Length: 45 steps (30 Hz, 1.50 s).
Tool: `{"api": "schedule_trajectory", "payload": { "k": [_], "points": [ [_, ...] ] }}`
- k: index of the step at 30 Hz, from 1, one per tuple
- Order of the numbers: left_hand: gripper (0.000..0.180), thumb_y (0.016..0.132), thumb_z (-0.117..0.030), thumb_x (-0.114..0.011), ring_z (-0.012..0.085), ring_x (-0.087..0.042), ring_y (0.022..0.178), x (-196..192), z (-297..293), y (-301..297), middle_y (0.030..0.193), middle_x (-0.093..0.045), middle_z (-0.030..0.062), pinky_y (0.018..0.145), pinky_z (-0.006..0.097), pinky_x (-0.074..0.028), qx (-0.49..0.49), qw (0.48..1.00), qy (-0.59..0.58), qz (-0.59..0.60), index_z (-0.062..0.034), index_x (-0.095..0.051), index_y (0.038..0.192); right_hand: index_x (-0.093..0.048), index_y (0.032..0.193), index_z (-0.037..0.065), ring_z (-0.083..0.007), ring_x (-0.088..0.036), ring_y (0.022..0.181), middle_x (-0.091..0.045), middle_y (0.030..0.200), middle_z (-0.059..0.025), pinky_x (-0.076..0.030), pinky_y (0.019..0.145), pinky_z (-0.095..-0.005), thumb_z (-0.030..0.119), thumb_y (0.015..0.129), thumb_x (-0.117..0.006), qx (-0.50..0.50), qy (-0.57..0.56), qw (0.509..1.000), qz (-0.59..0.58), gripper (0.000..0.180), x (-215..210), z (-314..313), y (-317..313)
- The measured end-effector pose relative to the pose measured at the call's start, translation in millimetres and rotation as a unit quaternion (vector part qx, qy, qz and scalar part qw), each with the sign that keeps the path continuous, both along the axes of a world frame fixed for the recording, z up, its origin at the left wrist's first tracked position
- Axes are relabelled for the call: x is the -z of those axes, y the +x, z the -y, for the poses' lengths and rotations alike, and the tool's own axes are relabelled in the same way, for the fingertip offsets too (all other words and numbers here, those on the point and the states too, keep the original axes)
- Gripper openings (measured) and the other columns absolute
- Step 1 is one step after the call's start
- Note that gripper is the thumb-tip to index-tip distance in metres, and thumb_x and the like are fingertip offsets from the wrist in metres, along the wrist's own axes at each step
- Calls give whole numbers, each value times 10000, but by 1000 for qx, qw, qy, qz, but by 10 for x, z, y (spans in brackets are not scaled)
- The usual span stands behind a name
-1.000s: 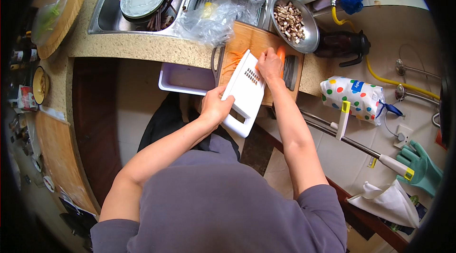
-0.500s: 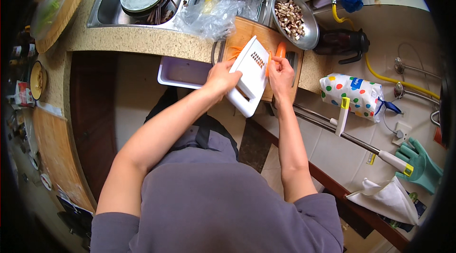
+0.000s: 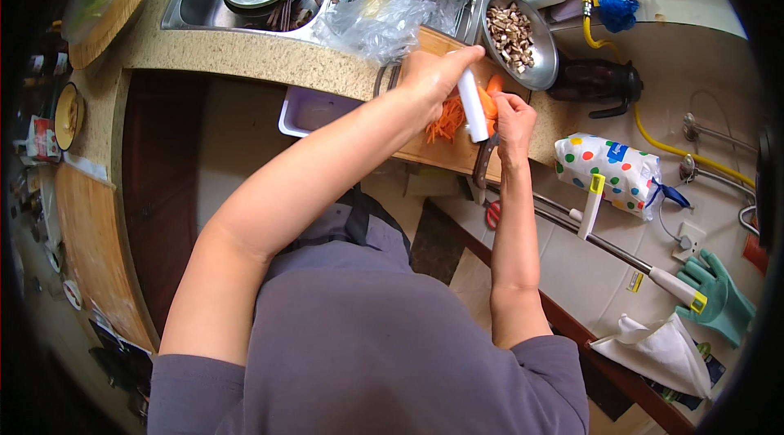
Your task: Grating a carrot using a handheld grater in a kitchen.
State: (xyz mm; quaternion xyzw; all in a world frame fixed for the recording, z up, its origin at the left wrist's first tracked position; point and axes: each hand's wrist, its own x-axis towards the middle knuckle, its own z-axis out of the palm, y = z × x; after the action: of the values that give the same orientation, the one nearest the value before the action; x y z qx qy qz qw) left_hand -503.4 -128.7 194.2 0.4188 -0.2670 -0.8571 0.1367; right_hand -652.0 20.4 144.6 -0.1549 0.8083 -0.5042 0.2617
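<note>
My left hand [image 3: 433, 80] is closed around the upper end of a white grater [image 3: 472, 108], which stands steeply tilted, almost edge-on, over the wooden cutting board [image 3: 453, 159]. Beneath my left wrist, a heap of orange carrot shreds [image 3: 446, 120] lies on the board. My right hand [image 3: 514, 124] pinches a carrot piece [image 3: 488, 105] close against the grater's right side; the fingers partly cover it. Another carrot [image 3: 495, 84] lies just beyond. A knife with a dark handle [image 3: 483, 164] rests at the board's right front, below my right hand.
A steel bowl [image 3: 546, 63] of diced brown-and-white pieces stands behind the board. Plastic bags [image 3: 371, 31] cover part of the sink, left of it. A dark jug [image 3: 594, 84] and a dotted package [image 3: 608, 165] are at the right. A purple bin [image 3: 314, 111] sits below the counter edge.
My left hand has moved up and right to the grater's far end, and the grater has turned from face-up to edge-on. The carrot shreds and knife handle now show. My right hand shifted slightly right.
</note>
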Motion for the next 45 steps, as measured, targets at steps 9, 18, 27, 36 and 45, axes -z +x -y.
{"api": "schedule_trajectory", "payload": {
  "k": [9,18,27,36,45],
  "points": [
    [551,906,-486,-549,158,-561,701,196,-243,88,815,-625,121,652,352,-449,29,966,-212,149,57,-628,856,-702,794,-18,-83,-538,516,-609,575,-27,-450,523,-266,149,806,-679,-4,61,981,-185,169,154,55,307],
    [564,736,-178,-674,221,-615,1028,207,-399,116,1137,-624,205,900,311,-486,-8,951,-289,107,81,-545,1221,-656,800,4,-130,-583,516,-623,585,-69,-469,528,-304,148,875,-630,-23,47,974,-220,165,89,115,531],
    [567,721,-118,-602,244,-637,1041,183,-459,197,1142,-653,214,902,319,-487,27,938,-336,75,35,-573,1266,-545,1076,41,-430,-640,775,-664,830,-225,-475,704,-514,128,902,-434,-28,120,945,-302,224,156,172,543],
    [554,730,-81,-604,229,-635,1031,248,-449,259,1137,-655,208,905,311,-485,34,949,-303,79,67,-561,1263,-569,1001,63,-425,-642,820,-672,857,-219,-466,737,-527,171,894,-446,-61,221,921,-316,196,416,384,124],
    [506,743,-109,-593,214,-642,962,320,-410,361,1063,-678,187,870,302,-492,6,939,-332,87,72,-590,1215,-646,977,68,-385,-650,944,-694,954,-211,-476,856,-466,185,875,-465,-96,346,899,-249,239,685,525,-279]
  ]
}}
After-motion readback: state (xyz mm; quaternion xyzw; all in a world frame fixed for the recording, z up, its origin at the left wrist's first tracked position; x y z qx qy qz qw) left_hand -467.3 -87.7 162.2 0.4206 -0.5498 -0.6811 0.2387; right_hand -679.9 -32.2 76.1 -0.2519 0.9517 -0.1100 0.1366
